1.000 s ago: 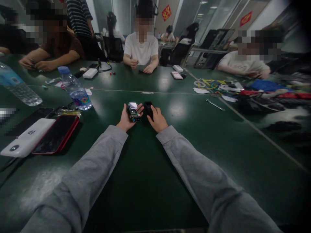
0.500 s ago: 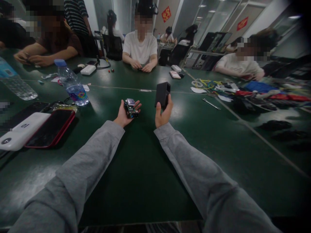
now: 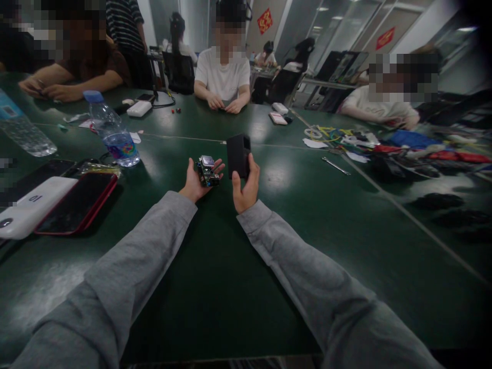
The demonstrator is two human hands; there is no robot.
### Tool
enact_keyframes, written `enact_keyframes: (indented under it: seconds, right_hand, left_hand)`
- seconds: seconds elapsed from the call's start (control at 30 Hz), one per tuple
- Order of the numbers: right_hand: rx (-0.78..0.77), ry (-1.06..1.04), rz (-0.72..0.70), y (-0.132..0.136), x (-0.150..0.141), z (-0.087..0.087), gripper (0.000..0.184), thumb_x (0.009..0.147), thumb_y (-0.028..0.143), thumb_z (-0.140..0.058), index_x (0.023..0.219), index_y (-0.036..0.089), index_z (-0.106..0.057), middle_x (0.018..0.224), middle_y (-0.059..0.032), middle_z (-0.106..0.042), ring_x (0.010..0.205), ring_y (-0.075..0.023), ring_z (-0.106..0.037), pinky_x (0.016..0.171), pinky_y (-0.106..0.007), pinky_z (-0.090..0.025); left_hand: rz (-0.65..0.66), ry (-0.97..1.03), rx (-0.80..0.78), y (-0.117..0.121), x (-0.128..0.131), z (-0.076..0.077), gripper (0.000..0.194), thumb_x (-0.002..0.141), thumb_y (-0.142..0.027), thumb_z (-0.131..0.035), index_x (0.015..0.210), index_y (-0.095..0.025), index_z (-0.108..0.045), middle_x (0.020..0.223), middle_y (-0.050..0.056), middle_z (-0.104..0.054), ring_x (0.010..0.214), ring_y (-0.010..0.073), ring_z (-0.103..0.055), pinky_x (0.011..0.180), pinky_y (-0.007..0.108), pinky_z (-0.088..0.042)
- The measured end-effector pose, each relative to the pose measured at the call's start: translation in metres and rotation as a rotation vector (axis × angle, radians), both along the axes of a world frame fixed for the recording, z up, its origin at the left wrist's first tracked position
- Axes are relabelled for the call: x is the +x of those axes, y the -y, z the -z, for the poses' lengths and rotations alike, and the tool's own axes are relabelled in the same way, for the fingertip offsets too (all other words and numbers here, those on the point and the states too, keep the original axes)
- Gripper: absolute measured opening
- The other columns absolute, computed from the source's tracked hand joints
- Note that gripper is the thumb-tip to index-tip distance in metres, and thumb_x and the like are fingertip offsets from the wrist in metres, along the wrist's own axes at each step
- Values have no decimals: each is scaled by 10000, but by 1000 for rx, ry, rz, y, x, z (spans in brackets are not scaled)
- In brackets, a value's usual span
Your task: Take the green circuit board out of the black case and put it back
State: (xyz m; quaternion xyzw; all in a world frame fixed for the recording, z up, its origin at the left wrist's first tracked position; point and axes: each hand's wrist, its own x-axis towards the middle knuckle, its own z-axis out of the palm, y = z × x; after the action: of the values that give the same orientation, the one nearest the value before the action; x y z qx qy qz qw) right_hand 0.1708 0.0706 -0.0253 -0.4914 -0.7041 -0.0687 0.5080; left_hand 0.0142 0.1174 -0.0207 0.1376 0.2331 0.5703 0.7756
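Observation:
On the upturned palm of my left hand (image 3: 193, 185) rests a small circuit board (image 3: 208, 171) with a silvery block on its top and connectors at its lower end. The left fingers extend behind the board, with the thumb standing up beside it. My right hand (image 3: 248, 187) grips a black box-like case (image 3: 237, 156) between thumb and fingers, held upright above the table. An opening shows at the case's upper right side; its inside is dark. A small gap separates the case from the left fingertips and the board.
Left on the green table (image 3: 215, 287) are a red-cased phone (image 3: 77, 205), a white device (image 3: 36, 202) and two water bottles, the nearer blue-capped (image 3: 115, 136). To the right lie a wrench (image 3: 336, 165) and tangled cables (image 3: 326, 134). Several people sit around.
My right hand has moved left with the black case, bringing it closer to the circuit board. My left hand and the board have stayed nearly still.

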Motion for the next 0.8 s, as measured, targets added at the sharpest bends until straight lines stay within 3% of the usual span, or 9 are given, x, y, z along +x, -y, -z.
enact_keyframes:
  seconds: [0.4,0.8]
  right_hand:
    - [-63,-92,-52,0,-1,1,670,1035,471,-278,1615,231,-46,1462,-188,-420,1373,-337,-453,1103,-612,-445]
    - [-49,-79,-61,-3,-1,4,672,1037,464,-275,1616,233,-26,1493,-194,-400,1392,-348,-440,1095,-622,-449]
  left_hand:
    - [-9,-5,-8,1,1,-1,841,968,-732,-182,1463,-126,-491,1268,187,-704,1210,301,-662,1016,446,-514]
    - [-18,26,-22,2,2,-2,797,972,-719,-216,1435,-150,-529,1272,183,-705,1209,321,-660,1025,467,-512]
